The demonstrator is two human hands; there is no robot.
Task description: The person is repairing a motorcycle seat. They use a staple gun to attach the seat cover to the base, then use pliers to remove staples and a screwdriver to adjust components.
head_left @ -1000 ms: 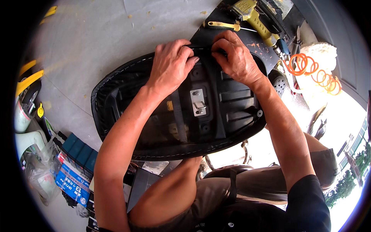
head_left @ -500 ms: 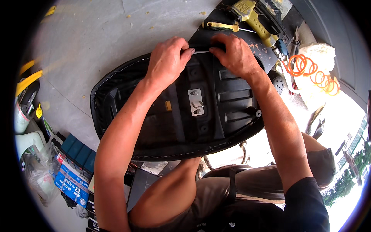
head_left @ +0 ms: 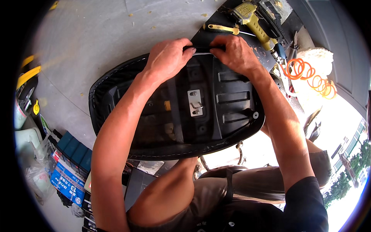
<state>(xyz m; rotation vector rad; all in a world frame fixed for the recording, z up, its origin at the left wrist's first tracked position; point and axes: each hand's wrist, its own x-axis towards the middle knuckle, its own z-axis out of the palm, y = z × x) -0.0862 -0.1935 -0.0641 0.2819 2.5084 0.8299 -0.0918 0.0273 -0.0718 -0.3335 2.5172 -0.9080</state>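
A black scooter seat (head_left: 235, 96) lies upside down before me, its plastic base up. A metal latch plate with a bent loop (head_left: 195, 103) is fixed near the middle of the base. Along the rim runs a dark seat cover (head_left: 127, 63) with a row of staples. My left hand (head_left: 168, 58) pinches the cover's far edge between thumb and fingers. A short way to its right, my right hand (head_left: 234, 54) grips the same edge. Between both hands the black cover edge is lifted, and a pale strip of the rim shows beneath it.
A yellow staple gun (head_left: 257, 29) with an orange coiled air hose (head_left: 305, 71) lies beyond the seat at the right. Beside it is a yellow-handled screwdriver (head_left: 222, 28). Blue-and-white boxes (head_left: 67, 181) and plastic bags (head_left: 38, 170) stand at the left. My bent leg (head_left: 166, 193) is below the seat.
The cover edge between my hands is raised a little higher, and more of the pale rim strip shows. Both hands keep their grip. The whole view has shifted slightly.
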